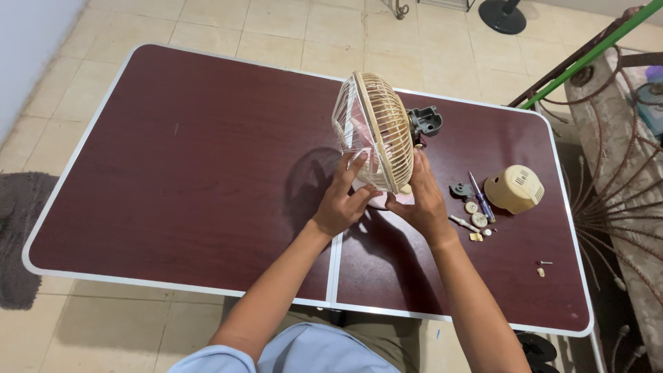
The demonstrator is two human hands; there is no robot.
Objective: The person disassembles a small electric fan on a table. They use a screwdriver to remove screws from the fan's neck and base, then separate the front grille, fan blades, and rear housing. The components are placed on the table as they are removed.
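**Fan teardown, roughly midway by the look of it**

So the fan head [373, 131] sits just above the middle of the frame, propped upright on the dark red folding table [173, 159], cage still closed around the pinkish blades. Left hand [340, 202] is wrapped onto the front grille near its bottom edge, fingers spread up the wires. Right hand [423, 200] grips the back half of the cage at the rim, so both hands are closed on the fan and neither is free

What looks done: the cream motor cover [514, 188] is already off and lying at right centre, and the grey motor bracket [425, 121] sticks out bare behind the cage. What's left, I'd say: the two grille halves are still together and the blades still inside

Around it: a blue-handled screwdriver [481, 196] next to the cover, a scatter of small gears and knobs [474, 213] just beside the right wrist, and a couple of tiny screws [542, 267] toward the lower right. Those loose bits are close enough to get knocked by an elbow. Left half of the table isn't in the way of anything
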